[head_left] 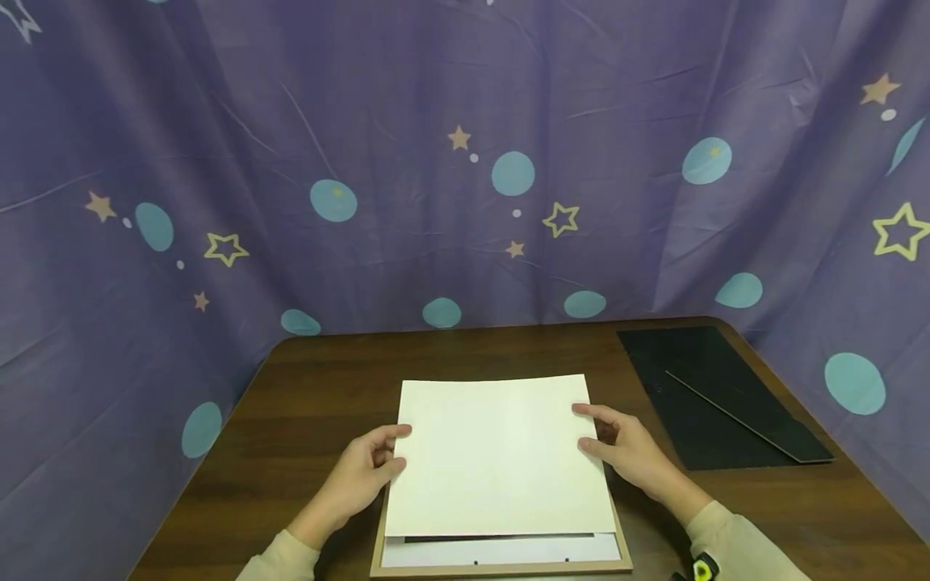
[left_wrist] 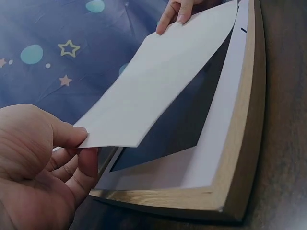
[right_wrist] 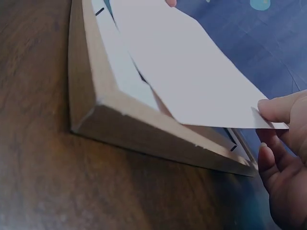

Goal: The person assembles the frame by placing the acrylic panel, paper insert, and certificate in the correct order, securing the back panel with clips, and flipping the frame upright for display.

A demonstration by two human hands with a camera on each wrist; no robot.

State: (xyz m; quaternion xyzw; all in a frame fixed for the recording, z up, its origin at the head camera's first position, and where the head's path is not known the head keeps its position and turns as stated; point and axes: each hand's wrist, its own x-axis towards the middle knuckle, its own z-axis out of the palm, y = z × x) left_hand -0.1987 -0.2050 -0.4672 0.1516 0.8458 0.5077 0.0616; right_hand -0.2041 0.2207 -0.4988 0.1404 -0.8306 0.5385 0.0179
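A white sheet of card (head_left: 501, 460) is held over a light wooden picture frame (head_left: 501, 570), covering most of it in the head view. My left hand (head_left: 359, 472) pinches the card's left edge between thumb and fingers. At the opposite edge my right hand (head_left: 630, 450) grips it the same way, thumb on top in the right wrist view. The left wrist view shows the card raised at a slant above the frame. Beneath it lie a white mat (left_wrist: 235, 96) and a dark panel (left_wrist: 192, 115). Small black tabs (right_wrist: 100, 11) stick out along the frame's inner edge.
On the right of the brown wooden table (head_left: 320, 403) lies a black backing board (head_left: 654, 363) with a slanting flap, its thin edge showing. A purple curtain (head_left: 407, 202) with stars and dots hangs close behind and at both sides.
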